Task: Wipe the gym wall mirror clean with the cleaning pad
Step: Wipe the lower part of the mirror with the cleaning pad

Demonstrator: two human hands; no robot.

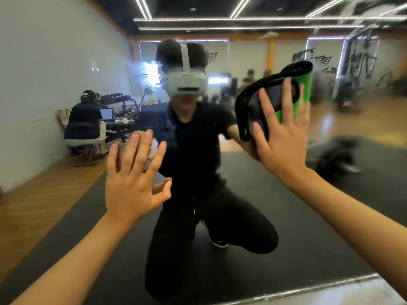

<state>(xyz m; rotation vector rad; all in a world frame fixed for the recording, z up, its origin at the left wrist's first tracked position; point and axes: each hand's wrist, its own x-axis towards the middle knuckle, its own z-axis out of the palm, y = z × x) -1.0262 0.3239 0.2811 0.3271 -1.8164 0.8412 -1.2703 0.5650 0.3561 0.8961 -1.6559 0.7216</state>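
Note:
The wall mirror (pixel 330 194) fills almost the whole view and reflects the gym and a kneeling person in dark clothes. My right hand (pixel 284 137) presses the cleaning pad (pixel 305 89), green with a black border and dark backing, flat against the glass at the upper right, fingers straight and spread over it. My left hand (pixel 132 179) lies flat on the mirror at the centre left, fingers spread, holding nothing. Streaks and smears show on the glass at the top right and near the reflected head.
The mirror's metal bottom edge (pixel 308 288) runs along the lower right above a pale floor strip. Reflected in the glass are a black floor mat, wooden flooring, a seated person at a laptop with a dumbbell rack on the left, and gym machines on the right.

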